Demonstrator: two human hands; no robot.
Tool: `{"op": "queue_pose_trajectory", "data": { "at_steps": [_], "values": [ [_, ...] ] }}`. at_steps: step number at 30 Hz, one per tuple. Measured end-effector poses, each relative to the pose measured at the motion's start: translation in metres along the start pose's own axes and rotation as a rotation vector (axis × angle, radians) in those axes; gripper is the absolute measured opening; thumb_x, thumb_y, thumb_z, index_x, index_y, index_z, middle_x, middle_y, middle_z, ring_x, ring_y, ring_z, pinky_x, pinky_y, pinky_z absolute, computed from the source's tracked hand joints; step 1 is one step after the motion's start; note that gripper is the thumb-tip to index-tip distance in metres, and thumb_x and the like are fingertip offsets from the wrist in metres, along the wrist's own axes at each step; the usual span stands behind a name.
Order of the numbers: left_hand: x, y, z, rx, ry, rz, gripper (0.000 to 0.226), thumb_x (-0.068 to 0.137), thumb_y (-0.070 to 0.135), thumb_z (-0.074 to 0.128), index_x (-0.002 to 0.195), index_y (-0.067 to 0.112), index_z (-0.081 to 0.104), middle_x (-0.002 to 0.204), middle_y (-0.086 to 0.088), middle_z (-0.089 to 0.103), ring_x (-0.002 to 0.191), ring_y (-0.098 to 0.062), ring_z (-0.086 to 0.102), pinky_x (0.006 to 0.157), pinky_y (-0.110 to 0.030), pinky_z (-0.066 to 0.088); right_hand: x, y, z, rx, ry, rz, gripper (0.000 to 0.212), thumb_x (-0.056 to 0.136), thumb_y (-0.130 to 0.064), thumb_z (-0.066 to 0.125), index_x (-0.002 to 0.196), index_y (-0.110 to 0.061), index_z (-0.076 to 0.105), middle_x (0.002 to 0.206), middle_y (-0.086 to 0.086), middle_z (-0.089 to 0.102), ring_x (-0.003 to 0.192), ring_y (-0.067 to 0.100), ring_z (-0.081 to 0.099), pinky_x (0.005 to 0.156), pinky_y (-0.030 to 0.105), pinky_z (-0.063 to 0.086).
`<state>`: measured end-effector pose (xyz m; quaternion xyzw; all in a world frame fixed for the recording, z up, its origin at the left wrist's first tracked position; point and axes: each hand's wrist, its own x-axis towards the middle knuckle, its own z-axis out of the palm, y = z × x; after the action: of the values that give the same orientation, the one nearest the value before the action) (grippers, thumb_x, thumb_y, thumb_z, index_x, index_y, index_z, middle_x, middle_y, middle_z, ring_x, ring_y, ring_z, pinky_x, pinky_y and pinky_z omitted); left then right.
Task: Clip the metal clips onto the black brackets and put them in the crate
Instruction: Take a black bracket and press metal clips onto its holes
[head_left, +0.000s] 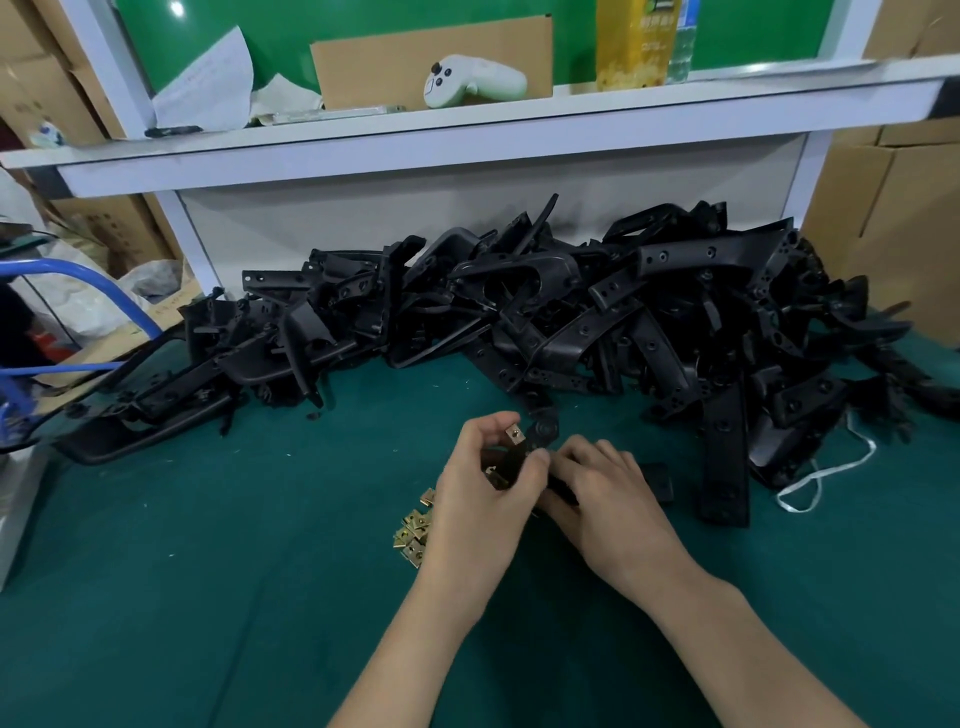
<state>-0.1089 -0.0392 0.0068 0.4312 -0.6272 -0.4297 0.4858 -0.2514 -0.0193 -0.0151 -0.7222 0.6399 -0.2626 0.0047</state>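
Both hands hold one black bracket (543, 434) just above the green table, in front of the big heap of black brackets (545, 312). My left hand (483, 499) grips its near end, and a brass-coloured metal clip (514, 433) sits on the bracket by my fingertips. Another clip shows under my left thumb. My right hand (608, 499) closes over the bracket's right part, hiding most of it. A small pile of loose metal clips (413, 530) lies on the table just left of my left wrist.
The green table mat (260, 545) spreads to the left and front. A white string (826, 473) lies at the right. A blue-handled cart (78, 312) stands off the table's left edge. A white shelf (467, 140) overhangs the heap, with cardboard boxes at both sides.
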Motion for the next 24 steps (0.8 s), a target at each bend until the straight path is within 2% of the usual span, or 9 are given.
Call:
{"op": "queue_pose_trajectory", "data": {
  "at_steps": [5,9,16,21,24],
  "values": [
    [-0.002,-0.003,0.004,0.092,0.019,0.068,0.036,0.090,0.023,0.073,0.116,0.041,0.053,0.108,0.034,0.059,0.103,0.012,0.056,0.080,-0.002,0.040,0.001,0.002,0.001,-0.025,-0.001,0.002,0.026,0.098,-0.041,0.051,0.118,-0.028,0.062,0.101,-0.007,0.053,0.094,0.017,0.044,0.081,0.032,0.032],
    [-0.002,-0.007,0.006,0.100,0.061,0.044,0.034,0.089,0.028,0.074,0.112,0.041,0.054,0.102,0.022,0.065,0.103,0.011,0.056,0.081,-0.002,0.040,0.001,0.002,0.002,-0.016,0.003,0.010,0.027,0.098,-0.042,0.051,0.119,-0.029,0.062,0.102,-0.006,0.054,0.094,0.017,0.044,0.081,0.032,0.031],
    [-0.001,-0.011,0.006,0.147,0.069,0.033,0.033,0.089,0.033,0.073,0.114,0.041,0.054,0.104,0.023,0.065,0.104,0.012,0.057,0.084,-0.005,0.042,0.002,0.003,0.003,-0.001,0.018,0.005,0.029,0.097,-0.044,0.051,0.119,-0.029,0.063,0.101,-0.006,0.054,0.093,0.017,0.044,0.079,0.032,0.028],
    [0.000,-0.011,0.005,0.174,0.077,0.040,0.031,0.089,0.033,0.074,0.112,0.041,0.054,0.101,0.024,0.065,0.103,0.014,0.056,0.081,-0.001,0.040,0.002,0.004,0.004,0.019,0.042,-0.007,0.025,0.097,-0.043,0.054,0.116,-0.030,0.064,0.097,-0.007,0.053,0.087,0.013,0.036,0.077,0.030,0.024],
    [0.000,-0.011,0.005,0.187,0.075,0.048,0.029,0.089,0.032,0.073,0.108,0.044,0.054,0.101,0.026,0.065,0.103,0.015,0.056,0.081,0.001,0.038,0.001,0.003,0.003,0.011,0.038,-0.006,0.027,0.097,-0.044,0.053,0.116,-0.030,0.065,0.097,-0.006,0.053,0.090,0.017,0.043,0.077,0.032,0.027]
  ]
}}
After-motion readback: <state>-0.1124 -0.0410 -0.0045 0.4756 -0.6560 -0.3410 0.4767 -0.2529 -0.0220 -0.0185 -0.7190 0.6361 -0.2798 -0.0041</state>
